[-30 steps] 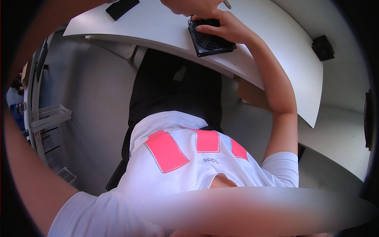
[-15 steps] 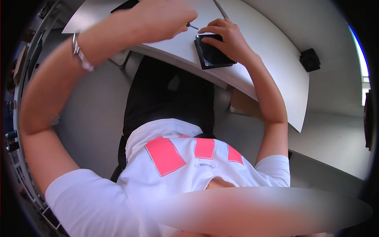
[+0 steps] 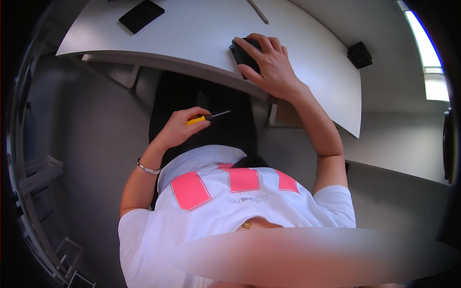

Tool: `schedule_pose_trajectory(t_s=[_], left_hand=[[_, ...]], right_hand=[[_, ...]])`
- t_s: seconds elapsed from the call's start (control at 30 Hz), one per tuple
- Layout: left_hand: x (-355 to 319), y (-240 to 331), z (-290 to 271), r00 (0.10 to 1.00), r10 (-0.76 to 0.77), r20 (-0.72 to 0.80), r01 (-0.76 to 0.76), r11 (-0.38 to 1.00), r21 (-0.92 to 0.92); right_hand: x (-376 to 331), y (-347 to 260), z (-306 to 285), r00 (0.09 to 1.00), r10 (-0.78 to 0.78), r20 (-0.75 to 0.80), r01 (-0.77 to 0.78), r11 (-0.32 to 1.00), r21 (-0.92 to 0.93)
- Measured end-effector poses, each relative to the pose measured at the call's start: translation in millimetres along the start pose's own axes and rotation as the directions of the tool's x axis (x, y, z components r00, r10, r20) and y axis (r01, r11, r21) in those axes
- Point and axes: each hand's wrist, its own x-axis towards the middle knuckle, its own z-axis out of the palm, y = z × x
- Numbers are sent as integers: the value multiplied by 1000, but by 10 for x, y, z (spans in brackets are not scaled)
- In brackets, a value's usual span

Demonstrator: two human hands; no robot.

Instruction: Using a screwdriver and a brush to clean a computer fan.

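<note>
My left hand (image 3: 185, 126) is above my lap, fingers wrapped round the yellow and black handle of a screwdriver (image 3: 197, 120). The thin metal shaft points right, away from the table. On the white table (image 3: 192, 43), near its front edge, lies a square black cooling fan (image 3: 241, 56). My right hand (image 3: 273, 67) grips it from above, with fingers over its far side and the thumb at its near edge. Much of the fan is hidden under that hand.
A flat black square piece (image 3: 141, 16) lies on the table's left part. Farther back is a thin grey stick (image 3: 259, 12). A black blocky object (image 3: 359, 55) is at the table's right edge. Pale rack shelves (image 3: 42, 173) stand at far left.
My left hand, with the screwdriver, has come down from over the table to my lap. My right hand has shifted its grip on the fan, covering more of it.
</note>
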Motion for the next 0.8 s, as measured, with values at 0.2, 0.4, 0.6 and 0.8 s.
schedule_pose_trajectory(t_s=[0.2, 0.4, 0.6, 0.8], left_hand=[[-122, -120, 75, 999, 40, 28, -43, 991, 129], [-367, -204, 152, 998, -66, 9, 66, 997, 51], [-533, -249, 19, 998, -61, -31, 63, 996, 57], [-496, -263, 36, 996, -41, -83, 33, 994, -103]], right_hand=[[-51, -140, 152, 989, 101, -110, -109, 992, -71], [-221, -20, 540, 900, 105, -423, -83, 994, 71], [-438, -76, 437, 782, 164, -602, -92, 985, 149], [-804, -121, 452, 740, 291, -606, -127, 946, 298]])
